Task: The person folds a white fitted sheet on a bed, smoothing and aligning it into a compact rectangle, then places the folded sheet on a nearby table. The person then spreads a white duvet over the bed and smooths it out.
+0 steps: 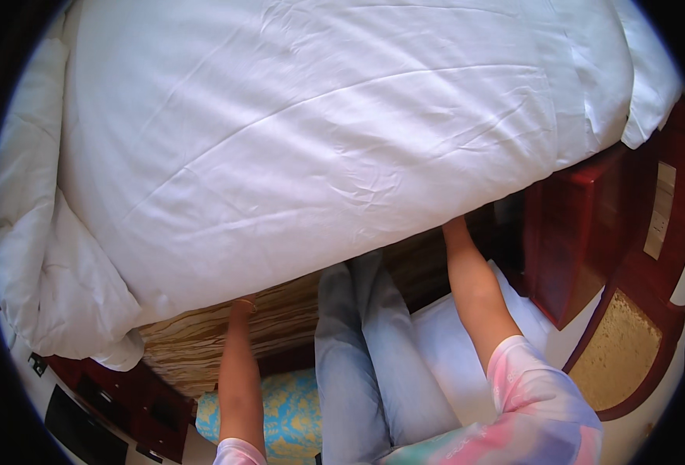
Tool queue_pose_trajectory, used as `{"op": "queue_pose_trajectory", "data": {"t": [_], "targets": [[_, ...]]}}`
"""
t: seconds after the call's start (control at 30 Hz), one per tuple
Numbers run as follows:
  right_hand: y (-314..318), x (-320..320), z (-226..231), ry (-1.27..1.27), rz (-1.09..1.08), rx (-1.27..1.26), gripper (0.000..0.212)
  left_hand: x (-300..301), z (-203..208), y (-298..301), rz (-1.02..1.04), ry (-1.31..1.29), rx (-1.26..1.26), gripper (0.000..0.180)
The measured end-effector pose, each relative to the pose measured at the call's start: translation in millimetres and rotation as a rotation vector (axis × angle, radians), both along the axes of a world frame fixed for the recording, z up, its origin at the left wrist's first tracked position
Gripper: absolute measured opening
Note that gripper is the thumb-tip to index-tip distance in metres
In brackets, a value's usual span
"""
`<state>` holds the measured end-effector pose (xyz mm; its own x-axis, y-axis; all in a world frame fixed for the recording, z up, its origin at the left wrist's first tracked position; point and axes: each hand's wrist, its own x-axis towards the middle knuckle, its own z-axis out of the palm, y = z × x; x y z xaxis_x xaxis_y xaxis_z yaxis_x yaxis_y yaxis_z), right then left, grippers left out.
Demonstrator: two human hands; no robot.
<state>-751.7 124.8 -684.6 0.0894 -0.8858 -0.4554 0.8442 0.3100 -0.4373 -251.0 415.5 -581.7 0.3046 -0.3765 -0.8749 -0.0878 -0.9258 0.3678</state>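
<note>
A large white crumpled cotton duvet fills most of the view, spread wide and lifted so that its lower edge runs in a slant from the lower left up toward the right. The person's left hand reaches up to that edge near the middle of the picture, and the fingers disappear under the fabric, so whether they are clenched on the hem cannot be told. The right hand meets the same edge further right and higher, and it too is tucked beneath the cloth, its grip hidden. Both bare forearms rise from the lower edge, the sleeves a pastel tie-dye of pink and white. Between the arms show the person's legs in light blue denim jeans. Under the duvet's edge lies a wood-grain striped surface, and below it a turquoise and yellow patterned cushion. A white pillow lies beside the right forearm. To the right stands a dark red lacquered wooden nightstand, near a red-framed chair with a woven cane seat.
</note>
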Motion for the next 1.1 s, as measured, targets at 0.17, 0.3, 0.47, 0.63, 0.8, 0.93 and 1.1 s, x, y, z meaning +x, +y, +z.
{"op": "queue_pose_trajectory", "data": {"t": [0.17, 0.3, 0.47, 0.63, 0.8, 0.93, 1.1], "targets": [[11.0, 4.3, -9.3, 0.115, 0.000, 0.059, 0.045, -21.4, -20.4, 37.1, 0.079, 0.174, -0.035, 0.055], [23.9, -7.5, -14.2, 0.204, 0.004, 0.103, 0.045, -59.0, 10.8, 50.2, 0.279, 0.273, 0.054, 0.056], [50.1, -20.6, -7.1, 0.314, 0.024, 0.156, 0.045, -90.4, 104.3, 90.7, 0.425, 0.271, 0.066, 0.064], [71.8, -57.5, 3.6, 0.569, 0.061, 0.177, 0.044, -102.8, 158.1, 107.8, 0.620, 0.346, 0.008, 0.061], [83.5, -100.9, 21.3, 0.638, 0.042, 0.115, 0.044, -110.5, 176.7, 111.0, 0.697, 0.322, 0.002, 0.054], [84.4, -98.5, 71.2, 0.153, -0.054, 0.115, 0.043, -116.6, 205.2, 104.0, 0.724, 0.317, 0.029, 0.052], [100.5, -125.7, 88.9, 0.092, -0.040, 0.303, 0.043, -114.3, 243.2, 105.1, 0.717, 0.347, 0.052, 0.051]]}}
